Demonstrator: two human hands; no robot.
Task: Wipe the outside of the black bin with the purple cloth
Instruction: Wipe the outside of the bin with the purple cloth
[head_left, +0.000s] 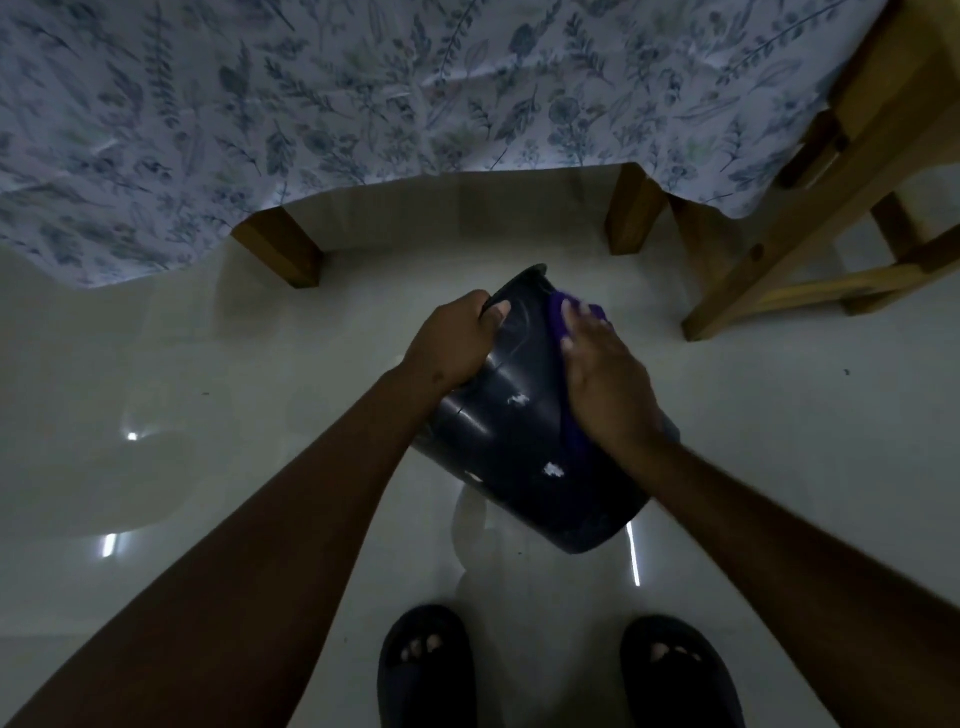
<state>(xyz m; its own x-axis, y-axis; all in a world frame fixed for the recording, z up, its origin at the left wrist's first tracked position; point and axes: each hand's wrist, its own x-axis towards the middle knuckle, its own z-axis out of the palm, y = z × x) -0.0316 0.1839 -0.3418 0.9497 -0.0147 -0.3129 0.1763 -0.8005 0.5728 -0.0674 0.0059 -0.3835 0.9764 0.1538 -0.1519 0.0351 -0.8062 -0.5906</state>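
Note:
The black bin (519, 447) is held tilted above the pale floor, its rim pointing away from me toward the table and its base toward my feet. A few white specks mark its side. My left hand (452, 343) grips the rim at the far left, thumb over the edge. My right hand (602, 379) lies flat on the bin's right side, pressing the purple cloth (566, 312) against it. The cloth shows past my fingertips and along the edge of my palm; the rest is hidden under the hand.
A table with a blue floral cloth (363, 93) and wooden legs (280, 249) stands ahead. A wooden chair frame (810, 228) is at the right. My two feet in dark slippers (426, 670) stand on the glossy floor (208, 415) below the bin.

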